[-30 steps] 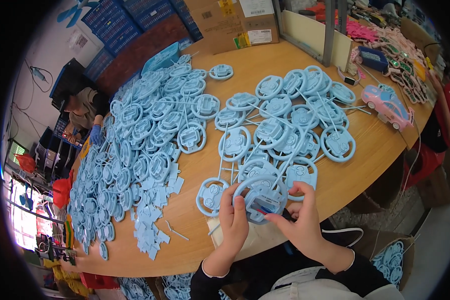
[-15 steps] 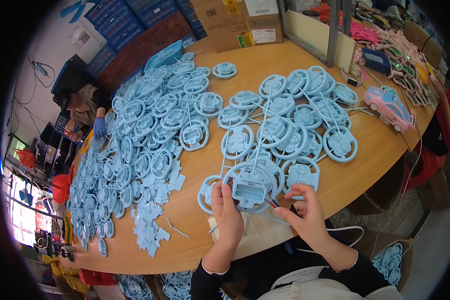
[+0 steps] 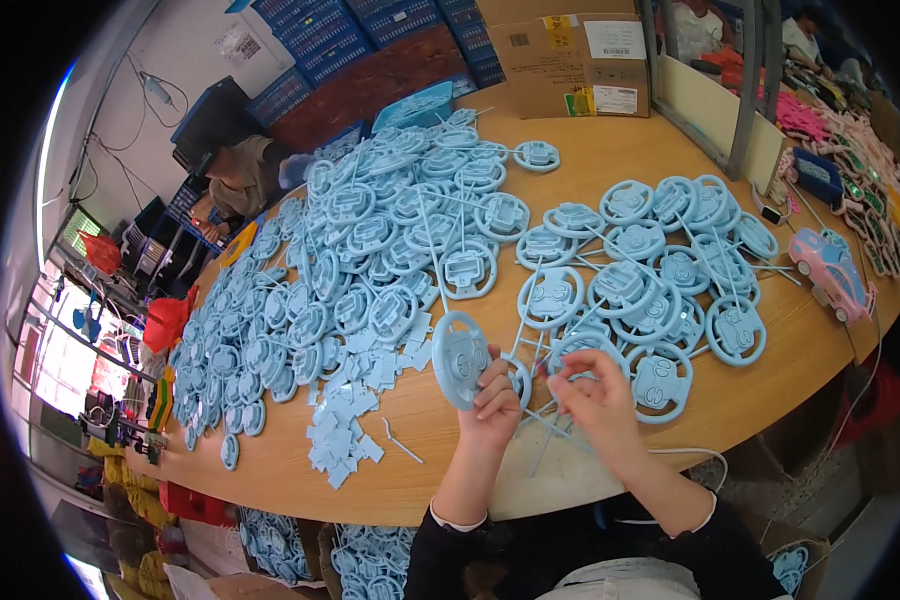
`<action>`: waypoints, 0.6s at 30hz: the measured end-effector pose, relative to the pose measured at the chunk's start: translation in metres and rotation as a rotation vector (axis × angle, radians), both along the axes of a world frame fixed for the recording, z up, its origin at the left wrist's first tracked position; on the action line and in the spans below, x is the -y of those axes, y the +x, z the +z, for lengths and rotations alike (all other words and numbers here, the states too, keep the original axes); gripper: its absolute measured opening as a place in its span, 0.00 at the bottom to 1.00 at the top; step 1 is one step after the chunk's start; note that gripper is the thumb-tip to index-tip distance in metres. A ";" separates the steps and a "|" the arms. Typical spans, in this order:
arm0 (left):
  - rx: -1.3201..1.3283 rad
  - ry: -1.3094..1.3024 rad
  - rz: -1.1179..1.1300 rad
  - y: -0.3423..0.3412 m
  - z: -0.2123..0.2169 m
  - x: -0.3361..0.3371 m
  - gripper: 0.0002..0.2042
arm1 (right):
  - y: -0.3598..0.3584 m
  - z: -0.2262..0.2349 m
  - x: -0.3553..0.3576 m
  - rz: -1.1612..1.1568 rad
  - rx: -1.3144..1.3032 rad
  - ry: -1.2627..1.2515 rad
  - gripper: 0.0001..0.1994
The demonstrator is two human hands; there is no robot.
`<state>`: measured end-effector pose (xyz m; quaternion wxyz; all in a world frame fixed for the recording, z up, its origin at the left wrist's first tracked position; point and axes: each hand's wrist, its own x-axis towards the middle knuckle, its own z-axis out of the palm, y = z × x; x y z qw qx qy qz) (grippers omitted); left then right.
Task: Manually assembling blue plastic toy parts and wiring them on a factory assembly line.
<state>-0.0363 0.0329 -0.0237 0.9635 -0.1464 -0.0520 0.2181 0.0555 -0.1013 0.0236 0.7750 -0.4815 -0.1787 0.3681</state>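
My left hand [image 3: 492,398] grips a light blue plastic toy steering wheel [image 3: 459,358], held upright on edge above the front of the wooden table [image 3: 610,160]. Thin plastic sprue rods [image 3: 548,428] run from it toward my right hand [image 3: 595,398], whose fingers pinch them just right of the wheel. More blue wheels on sprues [image 3: 660,262] lie spread right behind my hands. A large heap of separated blue wheels [image 3: 350,260] covers the table's left half.
Small flat blue plastic pieces [image 3: 355,400] lie in a pile left of my hands. A pink toy car [image 3: 835,275] stands at the right edge. Cardboard boxes [image 3: 570,50] sit at the back. Another person [image 3: 235,175] sits at the far left. Bins of blue parts [image 3: 370,555] stand under the table.
The wheel lay flat in front of me, held with both hands. Now my left hand has lifted it and turned it on edge, and my right hand has shifted to the sprue rods.
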 end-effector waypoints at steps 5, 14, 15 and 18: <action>-0.198 0.552 0.082 0.002 -0.016 0.001 0.16 | -0.012 -0.031 -0.004 -0.063 0.534 -0.099 0.15; -1.057 1.280 0.517 0.011 -0.005 0.025 0.16 | 0.035 -0.026 0.009 0.194 -0.063 0.137 0.17; -1.032 1.284 0.502 0.011 -0.009 0.023 0.16 | 0.038 -0.025 0.013 0.211 -0.129 0.109 0.17; -1.054 1.442 0.460 0.020 -0.012 0.033 0.16 | 0.038 -0.016 0.031 0.117 -0.045 0.181 0.19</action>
